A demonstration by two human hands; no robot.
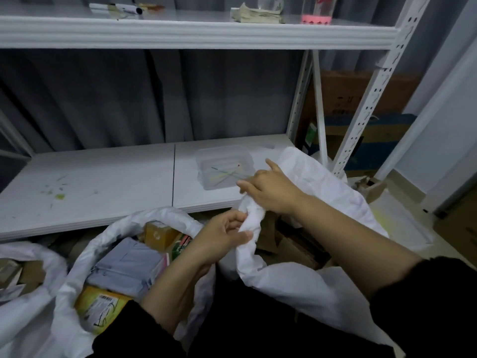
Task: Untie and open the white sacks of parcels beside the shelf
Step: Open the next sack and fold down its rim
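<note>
Three white sacks stand on the floor in front of the white shelf [103, 182]. The right sack [322, 184] has its mouth open, with brown cardboard parcels showing inside. My left hand [222, 239] and my right hand [271, 189] both grip the bunched, rolled rim of this sack [251, 218], the right hand just above the left. The middle sack [77, 275] gapes open with its rim rolled down, showing grey and yellow parcels. The left sack [38, 257] is open too, and only partly in view.
A clear plastic tray [204, 161] holding thin coloured ties sits on the lower shelf just behind my right hand. The perforated shelf upright [361, 120] rises at the right, with cardboard boxes [343, 99] behind it. Grey curtain hangs at the back.
</note>
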